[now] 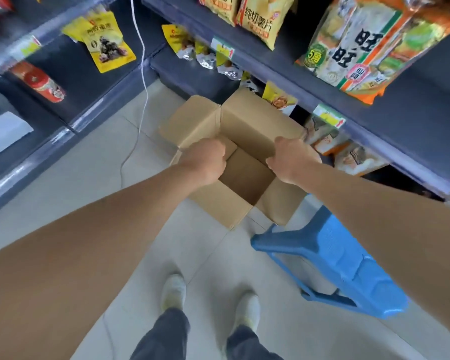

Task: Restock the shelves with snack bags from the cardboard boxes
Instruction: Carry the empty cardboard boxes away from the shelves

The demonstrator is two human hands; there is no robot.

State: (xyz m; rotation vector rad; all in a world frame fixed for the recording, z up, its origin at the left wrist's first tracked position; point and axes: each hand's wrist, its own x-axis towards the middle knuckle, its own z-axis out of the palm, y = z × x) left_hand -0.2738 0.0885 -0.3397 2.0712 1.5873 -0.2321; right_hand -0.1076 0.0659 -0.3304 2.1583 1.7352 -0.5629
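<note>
Store aisle, pale tiled floor (213, 255). Nearest the camera are the person's two shoes (173, 292), toes pointing at the box. To the right a blue plastic stool (343, 263) lies tipped on its side, just beside the box corner.

Next out is the left hand (204, 162). It is curled over the left rim of the cardboard box (244, 175), its fingers wrapped down inside and mostly hidden. The right hand (291, 161) grips the opposite wall at the right flap, thumb showing on the inner side. So the box sits straight ahead between the two hands, one on each side, both equally near. Flaps are open and only bare cardboard bottom shows, no bags seen inside. Whether it rests on the floor or is lifted cannot be told.

Beyond, the dark shelves (270, 71) run along the right. Snack bags (353, 157) on the low tier sit just past the right hand, so that hand is nearer to them. More bags are higher up. A white cable (143, 74) hangs at the far left. The box likely counts as emptied.
</note>
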